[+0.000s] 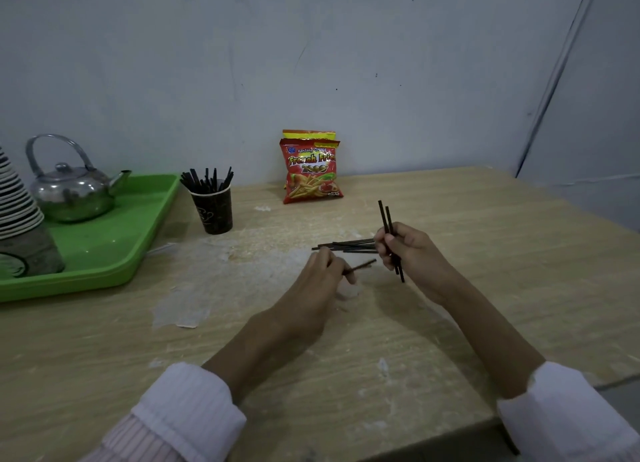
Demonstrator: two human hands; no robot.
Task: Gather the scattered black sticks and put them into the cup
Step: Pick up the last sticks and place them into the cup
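A dark paper cup (pixel 213 210) stands left of the table's middle with several black sticks poking up out of it. A small pile of black sticks (pixel 349 246) lies flat on the wooden table between my hands. My right hand (pixel 412 253) grips two black sticks (pixel 385 219) that stand nearly upright through its fist. My left hand (pixel 317 281) pinches one black stick (pixel 362 266) that points right, low over the table just in front of the pile.
A green tray (pixel 114 250) at the left holds a metal kettle (pixel 74 191) and a stack of paper cups (pixel 17 215). Two red snack bags (pixel 311 169) lean on the wall behind. The table's edge runs along the right and near side.
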